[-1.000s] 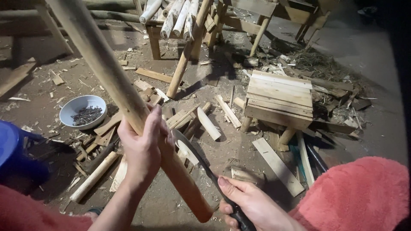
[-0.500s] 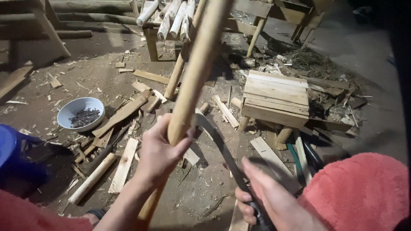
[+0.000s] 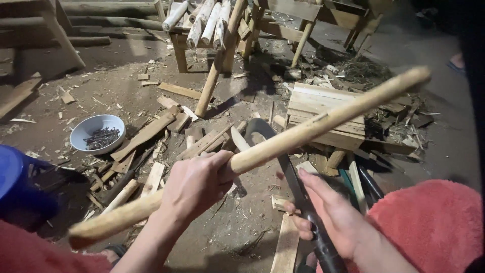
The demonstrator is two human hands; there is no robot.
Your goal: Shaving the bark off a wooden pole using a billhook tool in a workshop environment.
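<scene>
My left hand (image 3: 194, 184) grips a long pale wooden pole (image 3: 313, 126) near its lower third. The pole slants from lower left to upper right across the view. My right hand (image 3: 328, 215) holds the dark handle of a long curved blade (image 3: 273, 146), which lies under the pole with its tip pointing away from me. A red cloth (image 3: 429, 227) covers my right knee.
A white bowl of dark nails (image 3: 97, 133) sits on the dirt floor at left. Offcuts and planks (image 3: 151, 131) litter the ground. A small wooden stool (image 3: 323, 108) stands right of centre, a rack of peeled poles (image 3: 202, 23) behind, a blue thing (image 3: 12, 177) at far left.
The pole has swung clockwise from leaning left, through near upright, to slanting low toward the upper right. My right hand has kept its hold on the blade handle.
</scene>
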